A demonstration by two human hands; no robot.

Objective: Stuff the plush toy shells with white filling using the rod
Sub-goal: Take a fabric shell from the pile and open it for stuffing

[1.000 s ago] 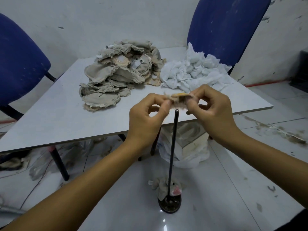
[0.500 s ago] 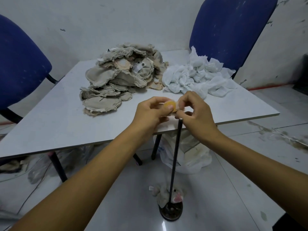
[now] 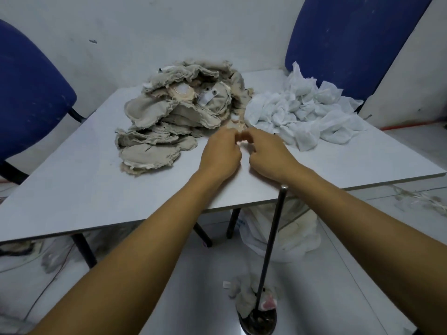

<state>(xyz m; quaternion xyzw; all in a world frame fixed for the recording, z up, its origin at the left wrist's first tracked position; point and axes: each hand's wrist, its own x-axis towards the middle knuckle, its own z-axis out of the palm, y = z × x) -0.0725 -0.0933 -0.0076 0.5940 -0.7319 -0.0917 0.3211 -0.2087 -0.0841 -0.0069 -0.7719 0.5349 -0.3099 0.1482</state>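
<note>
While both hands are stretched over the middle of the frame, the scene can be read from left to right. A blue chair (image 3: 31, 93) is seen at the far left behind a pale table (image 3: 72, 189). At upper centre a heap of beige plush toy shells (image 3: 174, 119) is piled on the table. Just below and right of it, the left hand (image 3: 221, 155) and the right hand (image 3: 268, 158) are brought close together, fingers curled; a small pale piece seems to be pinched between them, but what it is cannot be told. At upper right the white filling (image 3: 304, 117) is spread just beside the shells. At lower right the rod (image 3: 271, 247) stands upright on its base on the floor, with a small plush toy (image 3: 251, 296) lying at its foot.

The rod's top is passed just under the right wrist, so it could be knocked over if that arm is lowered. The small piece could also be dropped into the shell heap and lost.

Compared with a second ago, the hands have been moved from above the rod's tip forward over the table, towards the heap.
</note>
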